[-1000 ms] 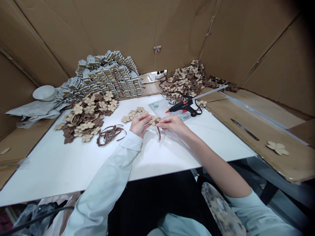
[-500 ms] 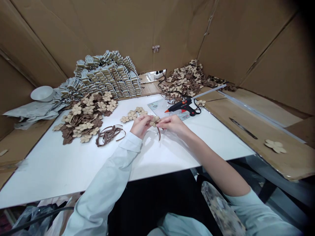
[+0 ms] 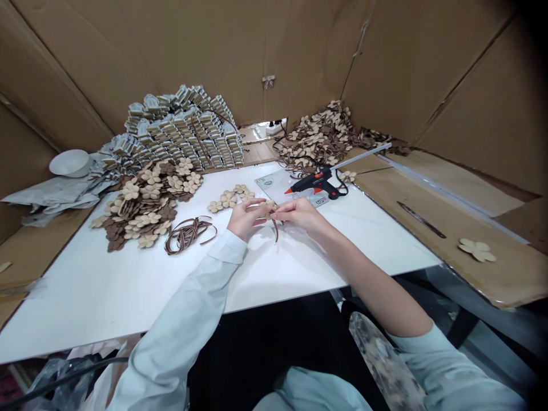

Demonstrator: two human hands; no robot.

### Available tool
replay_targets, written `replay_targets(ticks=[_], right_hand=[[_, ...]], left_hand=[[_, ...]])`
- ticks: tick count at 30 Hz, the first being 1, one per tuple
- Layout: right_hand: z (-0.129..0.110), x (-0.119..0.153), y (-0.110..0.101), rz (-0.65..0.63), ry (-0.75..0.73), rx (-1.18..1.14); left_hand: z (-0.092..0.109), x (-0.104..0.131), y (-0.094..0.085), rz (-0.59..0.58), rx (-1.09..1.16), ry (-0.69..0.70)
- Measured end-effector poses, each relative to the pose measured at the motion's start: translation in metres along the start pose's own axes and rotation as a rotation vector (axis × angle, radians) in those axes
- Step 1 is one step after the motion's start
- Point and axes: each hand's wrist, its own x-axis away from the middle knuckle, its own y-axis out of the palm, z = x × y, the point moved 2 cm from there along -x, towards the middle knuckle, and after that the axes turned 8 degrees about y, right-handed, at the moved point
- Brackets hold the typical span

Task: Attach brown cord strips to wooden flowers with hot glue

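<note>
Over the white table (image 3: 299, 257), my two hands meet at one small beige flower (image 3: 270, 208). My left hand (image 3: 246, 219) is closed on the flower from its left side. Thumb and fingers of my right hand (image 3: 297, 214) pinch at the flower's right edge, where a brown ribbon (image 3: 275, 231) hangs down with its tail loose. Fingers partly cover the flower, so its face hardly shows. Just behind the hands lie several beige flowers (image 3: 229, 198) in a short row. A tangle of brown ribbon (image 3: 188, 235) rests to the left.
A black glue gun (image 3: 314, 181) lies on a printed sheet (image 3: 268, 182) at the right. Piled flowers (image 3: 145, 208) stand at left before stacked small packets (image 3: 184, 134). More ribboned flowers (image 3: 321, 134) heap at the back. Tweezers (image 3: 422, 220) and one flower (image 3: 476, 250) lie on cardboard.
The flower has tilted between my hands, its face turning out of sight. My left fingers have shifted over it. The ribbon still hangs down, and the view has moved slightly.
</note>
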Motion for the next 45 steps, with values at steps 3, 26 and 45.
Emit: replay_targets(ticks=[3, 26, 45], right_hand=[[0.0016, -0.0010, -0.0003, 0.006, 0.008, 0.021], [0.0012, 0.0010, 0.0007, -0.029, 0.051, 0.106], [0.0000, 0.0025, -0.0005, -0.047, 0.048, 0.117]], left_hand=[[-0.0029, -0.0016, -0.0003, -0.011, -0.007, 0.016], [-0.0063, -0.0046, -0.0006, 0.023, 0.019, 0.069], [-0.0043, -0.0056, -0.0028, 0.034, 0.055, 0.059]])
